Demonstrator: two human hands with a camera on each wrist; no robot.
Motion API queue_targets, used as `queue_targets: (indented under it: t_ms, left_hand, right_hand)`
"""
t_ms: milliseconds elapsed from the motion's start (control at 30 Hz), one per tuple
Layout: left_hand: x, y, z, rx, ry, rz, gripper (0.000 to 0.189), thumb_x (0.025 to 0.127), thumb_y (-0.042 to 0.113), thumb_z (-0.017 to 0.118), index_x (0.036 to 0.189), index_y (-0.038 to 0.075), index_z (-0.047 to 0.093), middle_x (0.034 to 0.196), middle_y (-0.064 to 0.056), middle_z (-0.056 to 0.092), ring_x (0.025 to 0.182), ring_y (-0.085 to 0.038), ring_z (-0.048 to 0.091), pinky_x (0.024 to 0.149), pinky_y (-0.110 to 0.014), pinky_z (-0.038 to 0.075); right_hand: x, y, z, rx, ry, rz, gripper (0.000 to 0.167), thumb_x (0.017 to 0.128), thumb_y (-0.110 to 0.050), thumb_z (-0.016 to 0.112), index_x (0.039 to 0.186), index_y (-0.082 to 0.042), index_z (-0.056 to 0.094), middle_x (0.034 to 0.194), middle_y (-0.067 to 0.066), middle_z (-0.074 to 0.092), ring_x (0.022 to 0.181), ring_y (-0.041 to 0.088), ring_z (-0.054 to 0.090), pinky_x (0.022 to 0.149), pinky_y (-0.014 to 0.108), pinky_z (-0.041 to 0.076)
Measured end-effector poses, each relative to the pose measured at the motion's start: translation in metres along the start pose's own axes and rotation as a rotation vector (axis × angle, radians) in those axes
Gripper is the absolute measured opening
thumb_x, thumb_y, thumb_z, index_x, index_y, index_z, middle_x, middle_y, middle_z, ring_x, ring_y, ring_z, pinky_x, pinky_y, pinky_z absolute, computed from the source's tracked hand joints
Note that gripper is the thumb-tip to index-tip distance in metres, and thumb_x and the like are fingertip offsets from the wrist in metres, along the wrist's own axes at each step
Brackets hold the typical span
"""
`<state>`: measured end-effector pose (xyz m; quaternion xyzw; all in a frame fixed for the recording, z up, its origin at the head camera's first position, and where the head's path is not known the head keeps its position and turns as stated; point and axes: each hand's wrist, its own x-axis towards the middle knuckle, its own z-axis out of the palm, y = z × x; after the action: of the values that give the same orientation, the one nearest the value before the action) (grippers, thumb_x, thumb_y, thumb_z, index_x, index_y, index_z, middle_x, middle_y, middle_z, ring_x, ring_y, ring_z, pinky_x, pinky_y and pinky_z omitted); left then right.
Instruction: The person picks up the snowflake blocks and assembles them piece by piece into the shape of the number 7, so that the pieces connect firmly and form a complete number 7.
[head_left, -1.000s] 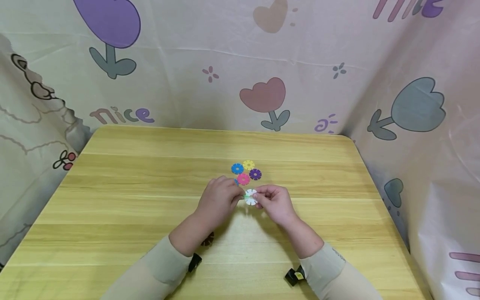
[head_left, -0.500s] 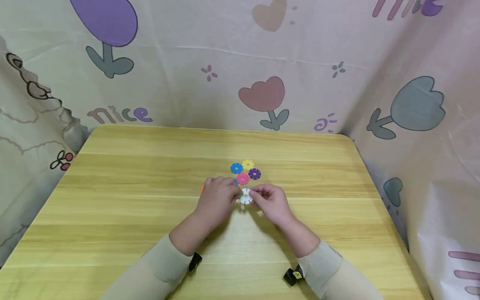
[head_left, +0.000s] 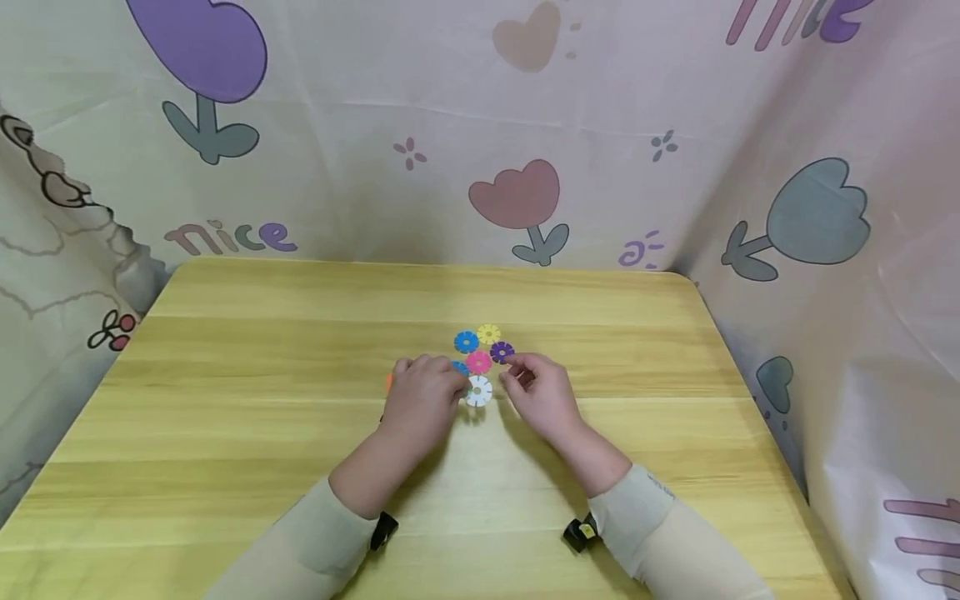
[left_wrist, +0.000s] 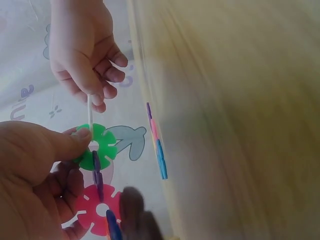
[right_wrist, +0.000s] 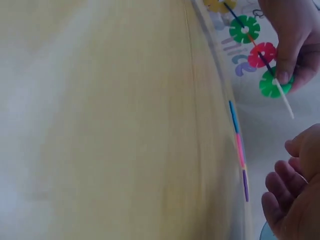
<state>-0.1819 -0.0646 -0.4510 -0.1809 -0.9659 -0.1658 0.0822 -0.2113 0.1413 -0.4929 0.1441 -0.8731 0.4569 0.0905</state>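
A chain of slotted plastic discs hangs from my left hand [head_left: 423,400]. In the left wrist view its thumb and fingers pinch a green disc [left_wrist: 104,156]. Edge-on in that view, a white disc [head_left: 478,391] is slotted into the green one at the chain's end. Below the green follow a purple disc [left_wrist: 98,176], a red disc [left_wrist: 89,210] and a blue disc [left_wrist: 114,226]. My right hand [head_left: 546,398] is just right of the white disc, apart from it, with loosely bent fingers holding nothing. In the head view my left hand hides most of the chain.
Loose discs lie on the wooden table [head_left: 262,467] beyond the hands: blue [head_left: 466,342], yellow [head_left: 489,334], purple [head_left: 502,352] and pink [head_left: 478,362]. Another blue disc [head_left: 460,367] is partly hidden by my left hand. A patterned curtain [head_left: 360,192] surrounds the table's back and sides.
My right hand has let go of the white disc, and a gap now shows between them. The left hand has shifted slightly left with the chain, the white disc now turned flatter to the head view.
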Motion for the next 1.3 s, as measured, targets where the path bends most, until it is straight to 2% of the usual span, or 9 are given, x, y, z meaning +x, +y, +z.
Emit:
queue_targets:
  t_ms: [167, 267, 400, 600, 733, 967, 1300]
  left_hand:
    - [-0.001, 0.000, 0.000, -0.008, 0.021, 0.010, 0.006, 0.094, 0.018, 0.082, 0.092, 0.022, 0.084, 0.085, 0.005, 0.067, 0.084, -0.023, 0.060, 0.084, -0.046, 0.044]
    - [-0.002, 0.000, 0.000, -0.009, 0.028, 0.017, 0.005, 0.094, 0.018, 0.082, 0.092, 0.022, 0.084, 0.084, 0.005, 0.066, 0.083, -0.022, 0.059, 0.083, -0.046, 0.044]
    - [-0.003, -0.001, 0.001, -0.008, 0.026, 0.020, 0.006, 0.094, 0.018, 0.082, 0.091, 0.022, 0.084, 0.083, 0.005, 0.066, 0.081, -0.021, 0.058, 0.082, -0.045, 0.043]
    - [-0.004, -0.001, 0.002, -0.011, 0.027, 0.018, 0.007, 0.094, 0.017, 0.082, 0.089, 0.023, 0.083, 0.084, 0.006, 0.066, 0.082, -0.022, 0.059, 0.082, -0.046, 0.043]
    - [-0.004, -0.002, 0.002, -0.022, 0.042, 0.025, 0.007, 0.093, 0.018, 0.082, 0.089, 0.023, 0.083, 0.085, 0.006, 0.067, 0.083, -0.022, 0.059, 0.083, -0.046, 0.043]
    - [-0.005, -0.002, 0.002, -0.038, 0.047, 0.039, 0.008, 0.094, 0.017, 0.082, 0.090, 0.023, 0.083, 0.087, 0.006, 0.068, 0.085, -0.021, 0.061, 0.085, -0.047, 0.044]
    - [-0.005, -0.003, 0.003, -0.030, 0.042, 0.045, 0.008, 0.093, 0.017, 0.082, 0.089, 0.024, 0.083, 0.088, 0.007, 0.068, 0.086, -0.021, 0.061, 0.087, -0.047, 0.044]
  right_hand:
    - [0.006, 0.004, -0.002, -0.213, 0.020, -0.071, 0.040, 0.093, -0.014, 0.083, 0.125, 0.006, 0.070, 0.104, 0.014, 0.072, 0.089, 0.028, 0.070, 0.080, 0.042, 0.060]
    - [0.010, 0.006, -0.003, -0.289, 0.015, -0.075, 0.049, 0.094, -0.020, 0.083, 0.132, 0.005, 0.067, 0.109, 0.015, 0.070, 0.094, 0.029, 0.068, 0.082, 0.042, 0.059]
    - [0.015, 0.009, -0.004, -0.335, -0.028, -0.016, 0.059, 0.094, -0.024, 0.083, 0.141, 0.004, 0.061, 0.117, 0.015, 0.067, 0.100, 0.029, 0.065, 0.086, 0.043, 0.058]
    - [0.024, 0.014, -0.004, -0.373, -0.126, 0.096, 0.075, 0.094, -0.032, 0.083, 0.152, 0.003, 0.050, 0.132, 0.018, 0.061, 0.118, 0.034, 0.061, 0.102, 0.047, 0.053]
    - [0.031, 0.017, -0.002, -0.406, -0.180, 0.126, 0.081, 0.095, -0.036, 0.081, 0.155, 0.004, 0.046, 0.139, 0.021, 0.057, 0.126, 0.037, 0.058, 0.110, 0.049, 0.049]
    - [0.039, 0.020, 0.001, -0.425, -0.213, 0.148, 0.076, 0.098, -0.037, 0.078, 0.154, 0.003, 0.048, 0.143, 0.024, 0.055, 0.132, 0.040, 0.055, 0.114, 0.051, 0.044]
    - [0.045, 0.021, 0.005, -0.462, -0.223, 0.133, 0.058, 0.100, -0.035, 0.075, 0.142, 0.002, 0.062, 0.130, 0.021, 0.061, 0.121, 0.037, 0.059, 0.108, 0.048, 0.048]
